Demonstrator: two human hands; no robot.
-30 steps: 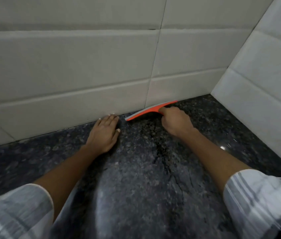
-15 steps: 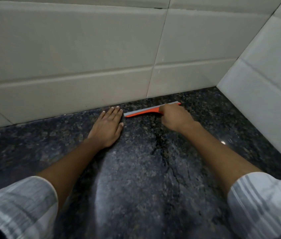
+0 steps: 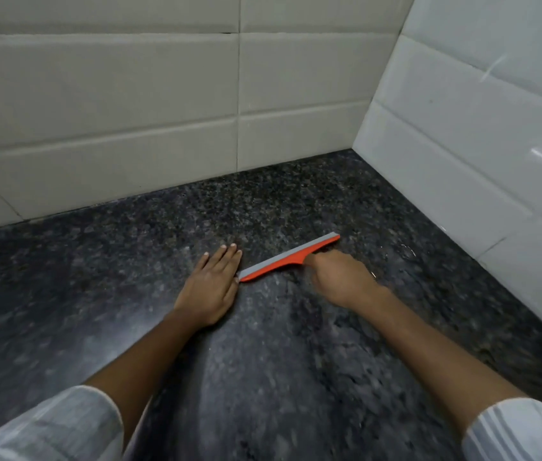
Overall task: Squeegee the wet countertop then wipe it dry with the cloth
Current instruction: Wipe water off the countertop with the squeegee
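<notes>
An orange squeegee (image 3: 287,259) with a grey rubber blade lies edge-down on the dark speckled granite countertop (image 3: 129,277), slanting from lower left to upper right. My right hand (image 3: 337,279) is shut on its handle, just behind the blade. My left hand (image 3: 211,287) rests flat on the counter, palm down with fingers together, its edge touching the blade's left end. The counter looks wet and glossy in front of me. No cloth is in view.
A beige tiled back wall (image 3: 163,111) meets the counter well beyond the blade. A white tiled side wall (image 3: 479,144) closes the right side, forming a corner at the back right. Striped sleeves show at the bottom corners.
The squeegee has been pulled from the foot of the back wall toward me across the counter. My left hand slid back alongside it, still flat.
</notes>
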